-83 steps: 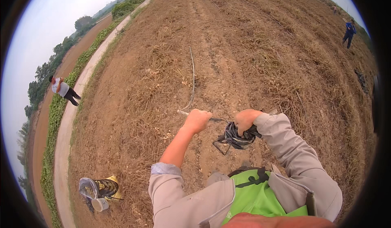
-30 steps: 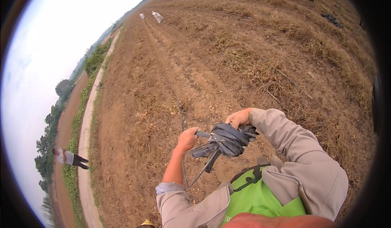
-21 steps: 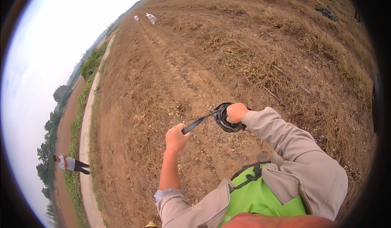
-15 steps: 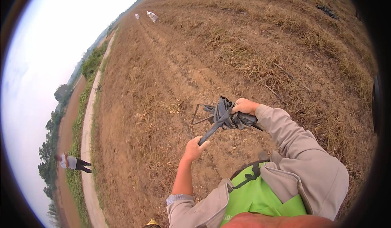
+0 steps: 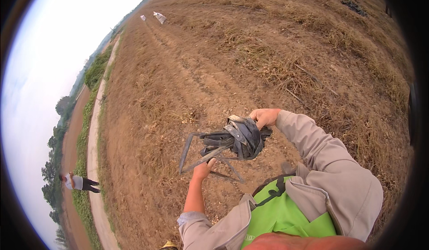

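Note:
A bundle of flat black drip tape (image 5: 245, 138), dusty and wound round its middle, hangs in front of me above the soil. My right hand (image 5: 266, 117) is closed on the far right side of the bundle, its fingers partly hidden behind it. Lower and to the left, my left hand (image 5: 203, 168) pinches a strip of the tape (image 5: 213, 154) that runs from the wrapped part. Loose folded ends stick out to the left and hang below the bundle.
Dry straw and weeds (image 5: 263, 56) cover the brown field. White sacks (image 5: 159, 18) stand far off. At left a person (image 5: 80, 183) stands by a pale concrete path (image 5: 94, 134). A dark heap (image 5: 354, 7) lies at the far right.
The bundle has turned and come nearer to me, with its loose ends now swung out to the left. My left hand has moved slightly down and left.

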Available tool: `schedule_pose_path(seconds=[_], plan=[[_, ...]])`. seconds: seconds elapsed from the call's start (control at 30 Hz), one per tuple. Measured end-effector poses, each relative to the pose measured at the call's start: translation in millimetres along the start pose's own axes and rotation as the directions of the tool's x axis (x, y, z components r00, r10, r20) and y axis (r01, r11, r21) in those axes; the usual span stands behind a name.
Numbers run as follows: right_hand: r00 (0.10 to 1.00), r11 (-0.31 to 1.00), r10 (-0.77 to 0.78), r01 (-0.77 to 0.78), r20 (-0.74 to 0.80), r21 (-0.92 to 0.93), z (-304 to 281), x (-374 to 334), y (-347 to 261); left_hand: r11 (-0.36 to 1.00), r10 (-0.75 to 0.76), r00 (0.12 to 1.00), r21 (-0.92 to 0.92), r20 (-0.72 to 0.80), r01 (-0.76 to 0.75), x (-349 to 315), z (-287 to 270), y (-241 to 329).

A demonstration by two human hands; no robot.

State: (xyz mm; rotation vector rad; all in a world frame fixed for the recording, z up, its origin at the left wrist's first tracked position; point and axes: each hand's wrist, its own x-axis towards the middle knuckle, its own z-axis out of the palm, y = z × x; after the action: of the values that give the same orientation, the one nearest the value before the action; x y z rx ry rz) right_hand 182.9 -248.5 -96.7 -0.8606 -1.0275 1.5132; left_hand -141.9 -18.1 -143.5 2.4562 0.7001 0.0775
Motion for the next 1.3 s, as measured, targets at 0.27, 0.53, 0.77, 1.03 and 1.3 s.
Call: schedule_pose_path(seconds=[0.27,0.53,0.77,1.03,1.3], plan=[[0.932,0.145,0.301,-0.253,-0.201,-0.957,45,53,-12,0.761,0.390,0.918,0.588,-0.075,-0.275,55,-90,67],[0.675,0.269,-0.375,-0.577,-0.636,-0.771,35,56,22,0.983,0.017,0.994,-0.178,-0.111,-0.037,20,-18,100],[0.821,0.968,-0.036,0.170,-0.569,0.184,9,40,36,0.940,0.017,0.991,-0.340,0.132,0.029,3,38,57],[0.998,0.987,0.060,-0.061,0.012,0.148,-8,18,18,0.992,-0.014,0.992,-0.126,0.124,0.029,17,9,2],[0.976,0.152,0.208,-0.100,-0.067,-0.983,51,54,-16,0.761,0.339,0.940,0.575,0.042,-0.300,54,-80,71]])
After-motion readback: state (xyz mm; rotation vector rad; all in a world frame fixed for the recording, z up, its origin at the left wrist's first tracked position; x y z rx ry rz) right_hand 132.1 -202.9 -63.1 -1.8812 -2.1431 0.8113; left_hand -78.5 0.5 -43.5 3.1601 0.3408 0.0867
